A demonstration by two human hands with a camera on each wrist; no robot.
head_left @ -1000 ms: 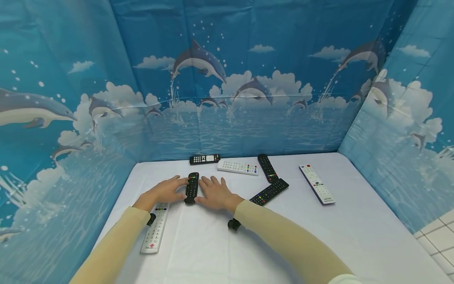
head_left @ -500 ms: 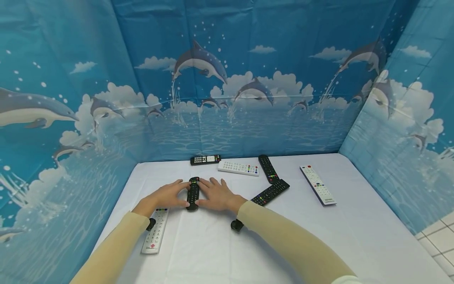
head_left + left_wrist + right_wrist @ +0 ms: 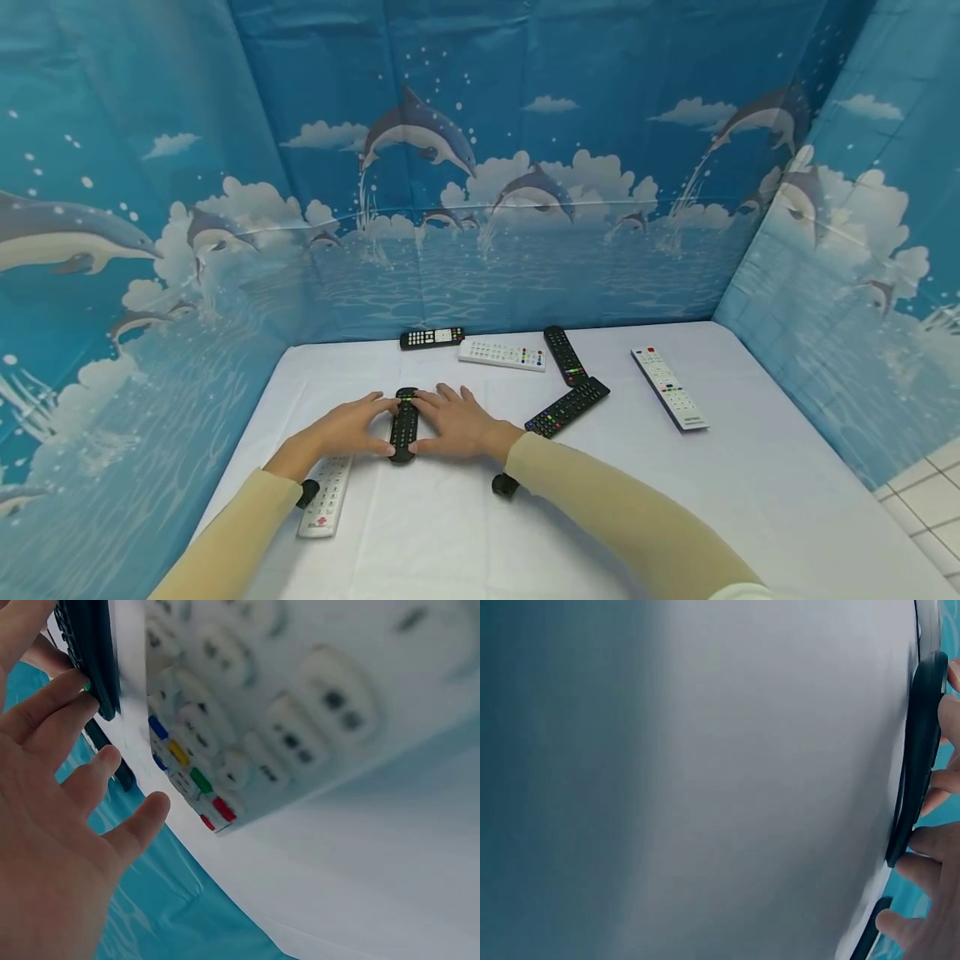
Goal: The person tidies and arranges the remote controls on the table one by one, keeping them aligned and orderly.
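Observation:
A black remote control lies lengthwise between two hands on the white table. My left hand touches its left edge with thumb and fingertips, one near each end. From the other side my right hand does the same, thumb at the near end, fingers by the far end. The fingers of both hands are spread and fairly straight. In the right wrist view the black remote shows edge-on beside the fingertips. Below my left wrist lies a white remote, partly covered by it; its coloured buttons show large in the left wrist view.
At the back edge lie a small black remote and a white remote. Right of them, a black remote meets a slanted black one. A white remote lies far right. A blue dolphin curtain encloses the table.
Both hands have drawn the black remote a short way toward me, keeping their fingertips along its sides. The other remotes have stayed in place.

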